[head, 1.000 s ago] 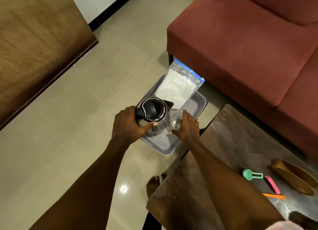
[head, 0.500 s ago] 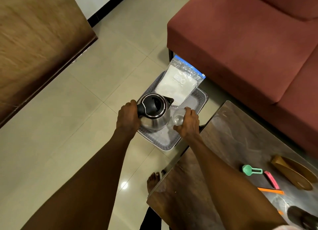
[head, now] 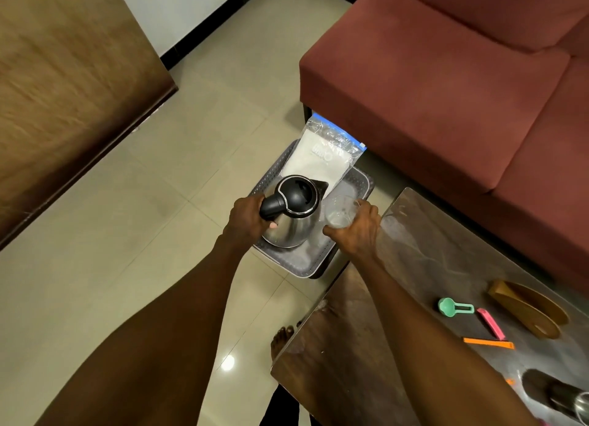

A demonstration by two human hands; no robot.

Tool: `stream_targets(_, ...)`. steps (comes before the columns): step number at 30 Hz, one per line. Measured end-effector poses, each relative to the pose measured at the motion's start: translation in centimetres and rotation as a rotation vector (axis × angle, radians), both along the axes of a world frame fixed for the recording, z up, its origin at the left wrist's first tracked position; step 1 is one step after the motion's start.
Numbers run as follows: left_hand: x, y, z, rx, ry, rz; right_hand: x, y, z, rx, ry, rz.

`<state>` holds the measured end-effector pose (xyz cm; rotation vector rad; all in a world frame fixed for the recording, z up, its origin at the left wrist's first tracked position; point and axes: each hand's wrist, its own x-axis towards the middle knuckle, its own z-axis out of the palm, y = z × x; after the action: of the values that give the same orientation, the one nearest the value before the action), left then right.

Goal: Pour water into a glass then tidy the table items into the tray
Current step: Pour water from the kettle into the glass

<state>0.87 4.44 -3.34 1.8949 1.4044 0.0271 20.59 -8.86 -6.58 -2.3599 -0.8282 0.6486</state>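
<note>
Kettle, steel body with black lid, sits in grey tray on the floor. Left hand is closed around the kettle's black handle. Right hand grips clear glass just beside the kettle, spout side. White zip bag leans at the tray's far end. Bench stands beside the tray, carrying green scoop.

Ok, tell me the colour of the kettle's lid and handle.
Black, above a shiny steel body; the kettle shows only in the head view.
</note>
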Motion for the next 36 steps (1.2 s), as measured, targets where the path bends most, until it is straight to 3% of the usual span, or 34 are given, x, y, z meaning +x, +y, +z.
stream_targets(11, 1.2, -0.5, 4.3, 0.019, -0.025, -0.284, 3.1, -3.6, 4.5, 0.053, -0.016, -0.067)
stream_targets(16, 1.8, -0.9, 8.5, 0.029, -0.164, -0.233, 4.1, -5.2, 8.3, 0.142, 0.079, -0.107)
stream_targets(23, 4.8, -0.9, 18.4, 0.102, -0.286, -0.254, 5.9, -6.9, 17.2, 0.202, 0.101, -0.191)
stream_targets(36, 14.3, -2.4, 41.4, 0.348, -0.391, -0.598, 11.4, -10.3, 36.0, 0.283, -0.051, -0.247)
